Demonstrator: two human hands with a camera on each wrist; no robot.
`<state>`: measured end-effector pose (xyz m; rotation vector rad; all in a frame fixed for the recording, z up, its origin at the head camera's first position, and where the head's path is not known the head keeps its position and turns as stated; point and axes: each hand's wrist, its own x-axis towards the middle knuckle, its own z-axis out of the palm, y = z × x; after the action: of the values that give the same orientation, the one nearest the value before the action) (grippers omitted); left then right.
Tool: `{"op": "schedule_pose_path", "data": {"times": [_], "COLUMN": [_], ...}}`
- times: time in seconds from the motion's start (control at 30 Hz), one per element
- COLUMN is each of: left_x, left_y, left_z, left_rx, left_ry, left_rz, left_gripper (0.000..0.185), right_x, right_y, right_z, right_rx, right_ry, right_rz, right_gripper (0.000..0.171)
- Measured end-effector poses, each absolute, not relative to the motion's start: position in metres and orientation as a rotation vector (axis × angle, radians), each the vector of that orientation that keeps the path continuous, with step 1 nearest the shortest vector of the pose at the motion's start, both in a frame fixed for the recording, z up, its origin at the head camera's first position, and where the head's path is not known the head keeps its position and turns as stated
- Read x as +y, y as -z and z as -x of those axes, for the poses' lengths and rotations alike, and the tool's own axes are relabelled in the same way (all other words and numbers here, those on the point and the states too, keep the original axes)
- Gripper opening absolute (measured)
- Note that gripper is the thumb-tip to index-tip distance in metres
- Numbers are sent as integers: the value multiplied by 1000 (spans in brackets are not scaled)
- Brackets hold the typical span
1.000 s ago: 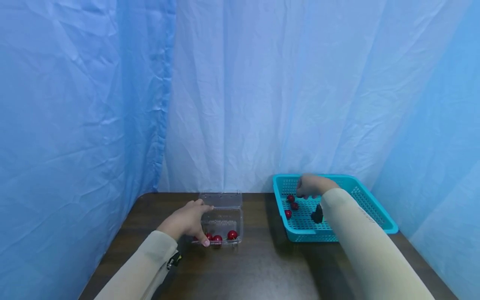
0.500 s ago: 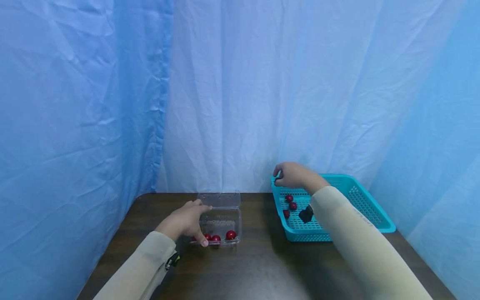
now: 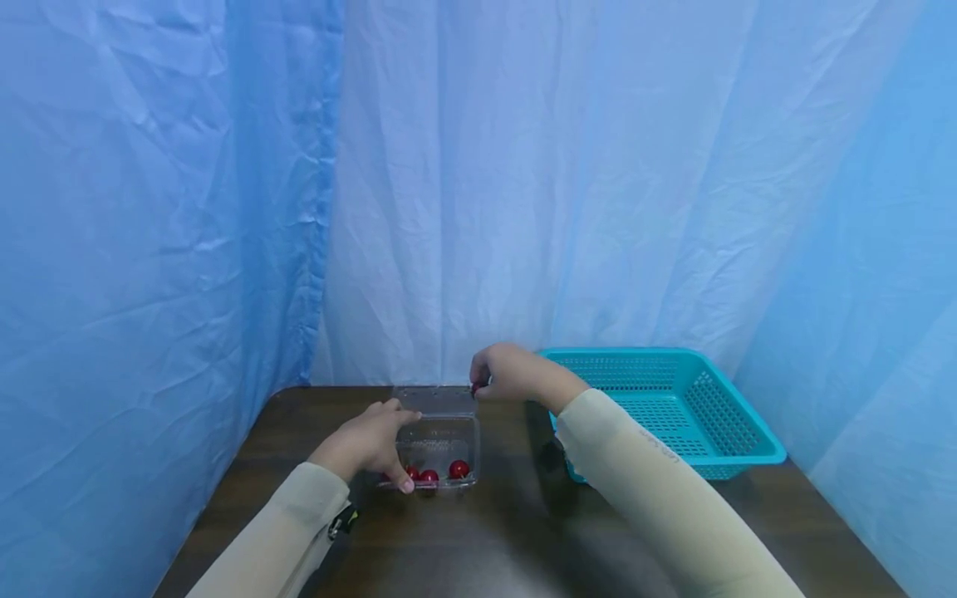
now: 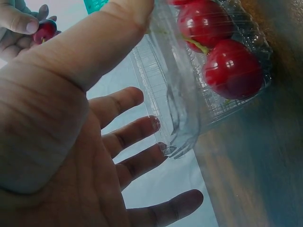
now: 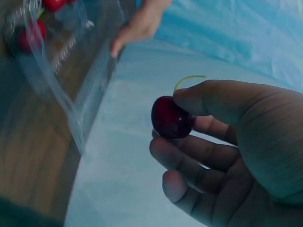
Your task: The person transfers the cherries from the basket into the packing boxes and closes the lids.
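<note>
A clear plastic clamshell box (image 3: 439,440) sits open on a dark wooden counter (image 3: 523,531), with red cherries (image 3: 458,469) lying in its near end. The left hand (image 3: 366,444) rests against the box's left side — fingers spread, thumb on the near rim. The right hand (image 3: 508,375) hovers above the box's far right corner, pinching a dark cherry (image 5: 171,118) between thumb and fingertips. A teal basket (image 3: 673,407) stands right of the box.

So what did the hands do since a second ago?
The right hand left the teal basket, pinching a cherry, and moved left, over the clear plastic box's open lid. The left hand stayed on the box, and the cherries in it did not move.
</note>
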<state>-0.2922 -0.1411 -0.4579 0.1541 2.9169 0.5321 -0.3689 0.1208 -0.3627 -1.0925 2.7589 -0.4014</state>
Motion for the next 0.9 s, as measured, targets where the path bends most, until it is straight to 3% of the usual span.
{"op": "schedule_pose_path", "data": {"times": [0.37,0.9], "left_x": [-145,-147], "left_y": [460,461], "left_z": [294,295], "left_rx": [2907,2920], "left_ry": [-517,-518], "left_rz": [-173,-220], "left_gripper": [116,117], "right_x": [73,41], "right_y": [402,456], "right_z": [361,353], "right_rx": [2701,2638], "right_ry": [366,574], "right_rz": [1191,1006], "right_gripper": [5,5]}}
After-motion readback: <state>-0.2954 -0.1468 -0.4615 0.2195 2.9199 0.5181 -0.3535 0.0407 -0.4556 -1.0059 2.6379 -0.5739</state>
